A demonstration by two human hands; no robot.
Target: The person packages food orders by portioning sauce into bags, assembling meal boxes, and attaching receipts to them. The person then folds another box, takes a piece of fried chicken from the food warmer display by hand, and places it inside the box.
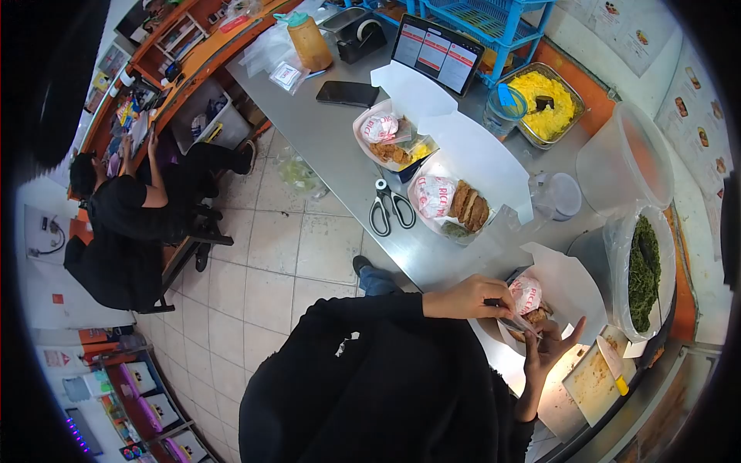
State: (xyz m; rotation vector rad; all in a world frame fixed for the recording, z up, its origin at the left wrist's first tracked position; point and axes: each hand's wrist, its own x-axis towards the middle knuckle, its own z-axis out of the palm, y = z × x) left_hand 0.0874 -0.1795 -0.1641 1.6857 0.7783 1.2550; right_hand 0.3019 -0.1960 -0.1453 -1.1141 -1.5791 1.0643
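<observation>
Over an open white box (575, 289) at the lower right, my left hand (475, 299) and my right hand (548, 347) meet at a small clear plastic bag (519, 322). Fingers of both hands are pinched on the bag; the thumb of the hand nearer the cutting board sticks out. Inside the box lie a wrapped ball (526, 294) with red print and browned food pieces. Two more open boxes stand further up the table: one holds a wrapped ball (434, 196) and sliced browned food (468, 207), the other a wrapped ball (379, 127), fried pieces and something yellow.
Black-handled scissors (391, 208) lie near the table edge. A tray of yellow food (548, 108), a clear tub (625, 154) and a bin of shredded greens (643, 274) line the wall. A knife (614, 365) rests on a cutting board (593, 383). A person (131, 201) sits at the left.
</observation>
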